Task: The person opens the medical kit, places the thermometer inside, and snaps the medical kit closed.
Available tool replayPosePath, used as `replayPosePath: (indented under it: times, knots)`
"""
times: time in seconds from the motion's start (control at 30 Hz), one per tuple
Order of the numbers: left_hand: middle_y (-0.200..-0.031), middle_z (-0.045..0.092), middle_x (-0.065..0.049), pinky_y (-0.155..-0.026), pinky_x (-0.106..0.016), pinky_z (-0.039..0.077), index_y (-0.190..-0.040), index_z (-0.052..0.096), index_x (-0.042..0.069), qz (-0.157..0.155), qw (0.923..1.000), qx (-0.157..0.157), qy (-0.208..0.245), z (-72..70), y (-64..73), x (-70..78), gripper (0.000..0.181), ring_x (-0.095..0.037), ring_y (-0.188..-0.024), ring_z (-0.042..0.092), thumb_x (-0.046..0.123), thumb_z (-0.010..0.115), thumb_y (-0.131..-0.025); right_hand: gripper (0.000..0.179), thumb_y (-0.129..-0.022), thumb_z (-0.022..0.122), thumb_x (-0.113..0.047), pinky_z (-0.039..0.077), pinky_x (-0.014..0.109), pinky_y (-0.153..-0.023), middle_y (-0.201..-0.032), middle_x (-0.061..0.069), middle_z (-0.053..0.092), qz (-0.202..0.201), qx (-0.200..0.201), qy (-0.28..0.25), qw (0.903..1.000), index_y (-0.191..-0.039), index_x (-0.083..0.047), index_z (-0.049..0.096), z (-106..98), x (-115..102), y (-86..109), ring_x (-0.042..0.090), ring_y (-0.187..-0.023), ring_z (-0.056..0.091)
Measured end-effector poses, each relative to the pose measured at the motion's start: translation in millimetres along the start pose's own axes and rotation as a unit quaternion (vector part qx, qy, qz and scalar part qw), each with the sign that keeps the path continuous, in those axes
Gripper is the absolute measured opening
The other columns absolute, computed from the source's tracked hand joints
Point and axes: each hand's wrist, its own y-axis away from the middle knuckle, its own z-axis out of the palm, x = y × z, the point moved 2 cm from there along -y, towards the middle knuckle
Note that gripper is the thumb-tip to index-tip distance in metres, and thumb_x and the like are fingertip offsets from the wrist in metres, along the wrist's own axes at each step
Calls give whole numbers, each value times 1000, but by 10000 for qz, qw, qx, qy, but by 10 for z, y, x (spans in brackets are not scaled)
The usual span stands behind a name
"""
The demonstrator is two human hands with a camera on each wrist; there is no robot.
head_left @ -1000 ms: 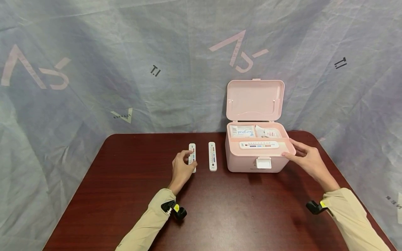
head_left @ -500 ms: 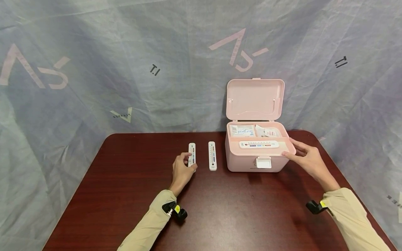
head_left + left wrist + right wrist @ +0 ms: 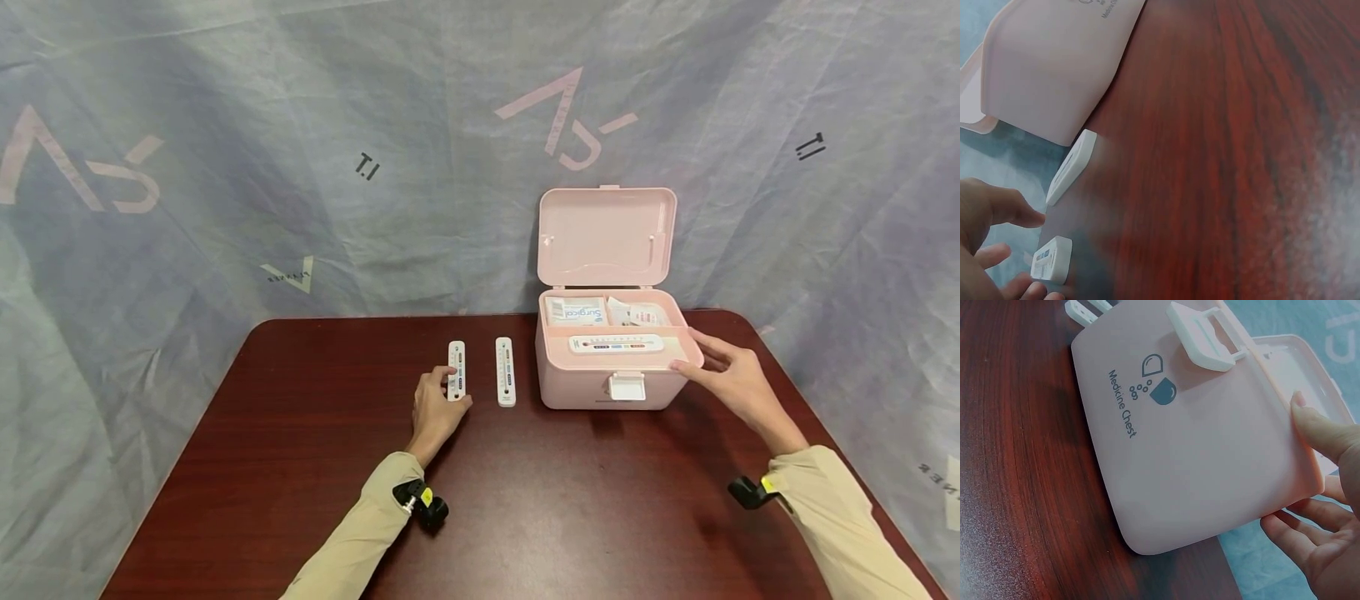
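My left hand (image 3: 437, 410) is at the near end of a white thermometer (image 3: 457, 367) lying on the table. In the left wrist view, its thumb stands apart from that thermometer (image 3: 1054, 261), while the other fingers are close to its side; contact is unclear. A second thermometer (image 3: 506, 372) lies parallel, to the right. With my right hand (image 3: 733, 379) I hold the right front corner of a pink medicine chest (image 3: 577, 390), thumb on the rim and fingers against the side wall. Across the chest's front tray lies a third thermometer (image 3: 616, 344).
The chest's lid (image 3: 606, 237) stands raised at the back, and its white latch (image 3: 627, 386) hangs down in front. A surgical packet (image 3: 575, 312) and another white packet (image 3: 637, 314) fill the rear compartments. A grey cloth (image 3: 420, 208) hangs behind the dark red table (image 3: 570, 508).
The left hand has shifted very slightly and its thumb now sits off the thermometer's near end. My right hand keeps its place on the chest. The head view has tilted a little.
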Motion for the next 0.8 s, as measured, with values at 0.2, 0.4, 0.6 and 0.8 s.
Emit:
replayPosePath:
  times: [0.2, 0.4, 0.6, 0.8]
  knots:
    - [-113, 54, -13, -73, -47, 47, -120, 59, 15, -31, 9994, -106, -338, 21, -43, -15, 54, -28, -99, 53, 19, 79, -70, 71, -84, 72, -33, 48, 11, -69, -142, 20, 43, 27, 5, 16, 10000, -144, -10, 41, 0, -8, -1, 38, -115, 52]
    - [-115, 52, -14, -75, -51, 46, -122, 58, 14, -78, 9982, -281, -524, 20, -74, -7, 57, -31, -104, 51, 19, 81, -70, 71, -84, 72, -33, 46, 10, -70, -141, 21, 43, 15, 14, 41, 10000, -143, -8, 41, 2, -7, -4, 42, -116, 50]
    - [-108, 54, -14, -67, -47, 47, -118, 61, 12, -121, 9973, -320, -652, 0, -109, -12, 54, -30, -88, 55, 14, 80, -67, 73, -84, 71, -34, 46, 9, -70, -140, 24, 42, -27, -25, 79, 10000, -144, -7, 39, 10, -3, -2, 45, -117, 49]
    - [-100, 57, -15, -71, -43, 47, -108, 65, 7, -15, 9976, -178, -670, -34, -132, -17, 46, -30, -82, 55, 11, 79, -64, 73, -84, 71, -34, 46, 9, -69, -140, 24, 42, -28, -24, 82, 10000, -144, -7, 39, 7, -1, -1, 45, -117, 49]
